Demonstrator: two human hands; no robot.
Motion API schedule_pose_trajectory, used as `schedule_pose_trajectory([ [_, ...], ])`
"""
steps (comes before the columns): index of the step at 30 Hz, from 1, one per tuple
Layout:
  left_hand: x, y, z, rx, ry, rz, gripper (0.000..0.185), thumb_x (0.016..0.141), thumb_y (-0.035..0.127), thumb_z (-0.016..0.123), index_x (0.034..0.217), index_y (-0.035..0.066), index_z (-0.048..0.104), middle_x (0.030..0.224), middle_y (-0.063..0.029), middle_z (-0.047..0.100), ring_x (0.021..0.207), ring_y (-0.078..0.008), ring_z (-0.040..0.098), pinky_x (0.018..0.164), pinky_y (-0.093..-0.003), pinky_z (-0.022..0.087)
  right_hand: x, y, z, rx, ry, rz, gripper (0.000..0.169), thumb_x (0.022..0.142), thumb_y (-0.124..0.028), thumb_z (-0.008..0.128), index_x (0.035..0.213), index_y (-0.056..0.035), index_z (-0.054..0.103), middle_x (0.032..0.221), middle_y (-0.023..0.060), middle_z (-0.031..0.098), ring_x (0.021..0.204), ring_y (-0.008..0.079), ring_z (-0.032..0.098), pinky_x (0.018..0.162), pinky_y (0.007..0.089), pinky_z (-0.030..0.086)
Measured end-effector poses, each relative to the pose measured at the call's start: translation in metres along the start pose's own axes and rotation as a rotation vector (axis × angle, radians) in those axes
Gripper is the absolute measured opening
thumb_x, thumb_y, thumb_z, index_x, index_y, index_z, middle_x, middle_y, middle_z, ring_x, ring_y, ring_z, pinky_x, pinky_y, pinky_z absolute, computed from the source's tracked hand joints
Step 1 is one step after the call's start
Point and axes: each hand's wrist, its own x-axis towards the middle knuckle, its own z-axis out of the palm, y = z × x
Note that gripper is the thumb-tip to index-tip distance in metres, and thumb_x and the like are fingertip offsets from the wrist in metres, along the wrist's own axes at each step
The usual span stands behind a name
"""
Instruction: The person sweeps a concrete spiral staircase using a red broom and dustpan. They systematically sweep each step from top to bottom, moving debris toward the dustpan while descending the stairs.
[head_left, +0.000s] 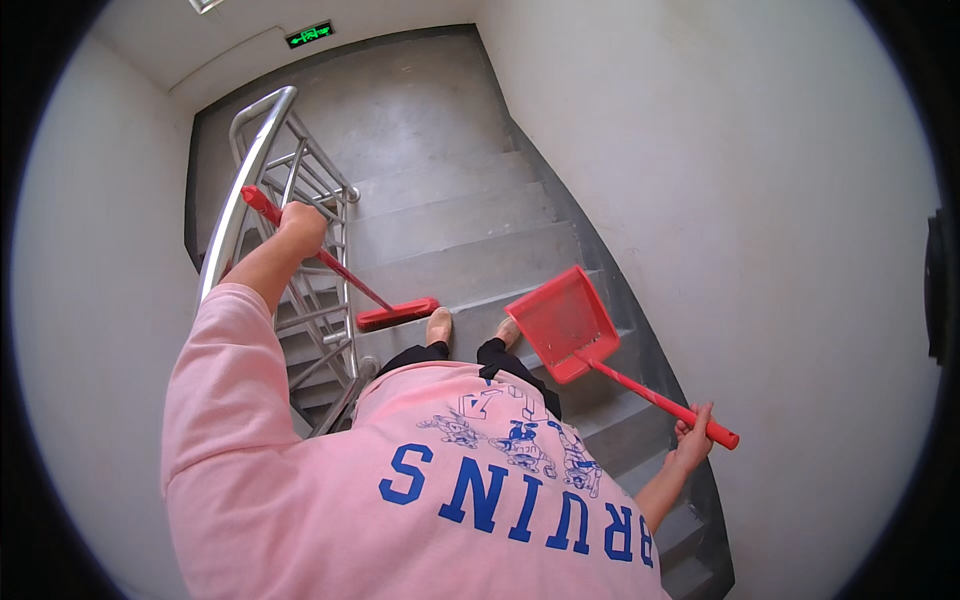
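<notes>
My left hand (304, 229) grips the red handle of a broom (397, 313) close to its top end, beside the metal stair railing. The broom's red head rests on a concrete step just left of my shoe. Out to the right, my right hand (694, 436) holds the handle of a red long-handled plastic dustpan (562, 319) near its end. The dustpan's pan is raised over the steps by my other shoe, and small bits of debris lie in it along the handle side.
A stainless steel railing (244, 176) runs along the left of the concrete stairs (465, 247). A landing (397, 97) lies at the top of the view. A pale wall (675, 187) with a dark painted base bounds the right side. A lit green exit sign (309, 34) is on the far wall.
</notes>
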Motion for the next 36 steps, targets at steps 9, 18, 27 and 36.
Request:
schedule_pose_trajectory([
  [9, 0.019, -0.011, -0.026, -0.001, 0.039, -0.07, 0.024, 0.073, 0.023, 0.062, 0.094, 0.012, 0.066, 0.095, -0.0045, 0.064, 0.087, -0.022, 0.063, 0.066, -0.0365, 0.051, 0.014, -0.001, 0.0, -0.01, 0.033, 0.006, 0.041, 0.08, -0.043, 0.059, 0.09, -0.0029, 0.06, 0.074, 0.001, 0.058, 0.05, 0.0037, 0.044, 0.046, 0.0152, 0.037],
  [18, 0.031, -0.026, -0.049, 0.02, 0.083, -0.098, 0.025, 0.071, 0.021, 0.063, 0.094, 0.011, 0.066, 0.094, -0.005, 0.065, 0.083, -0.0233, 0.063, 0.063, -0.0394, 0.051, 0.014, -0.01, 0.003, -0.035, 0.028, 0.032, 0.043, 0.081, -0.044, 0.058, 0.09, -0.0026, 0.06, 0.075, 0.001, 0.059, 0.051, 0.0039, 0.046, 0.046, 0.0153, 0.038],
  [27, 0.033, -0.035, -0.059, -0.025, 0.129, -0.115, 0.024, 0.072, 0.02, 0.062, 0.094, 0.012, 0.066, 0.093, -0.0055, 0.065, 0.082, -0.0242, 0.064, 0.061, -0.0399, 0.051, 0.011, -0.018, 0.006, -0.02, 0.058, 0.025, 0.042, 0.08, -0.045, 0.058, 0.088, -0.0032, 0.06, 0.077, 0.0015, 0.061, 0.05, 0.0042, 0.047, 0.046, 0.0154, 0.039],
  [36, 0.025, -0.036, -0.047, -0.267, 0.141, -0.189, 0.023, 0.076, 0.021, 0.056, 0.095, 0.009, 0.065, 0.097, -0.0079, 0.064, 0.089, -0.0233, 0.062, 0.069, -0.038, 0.05, -0.005, -0.029, 0.014, 0.024, 0.078, 0.036, 0.04, 0.082, -0.039, 0.059, 0.089, -0.0003, 0.058, 0.075, 0.0015, 0.057, 0.052, 0.0037, 0.042, 0.046, 0.0164, 0.035],
])
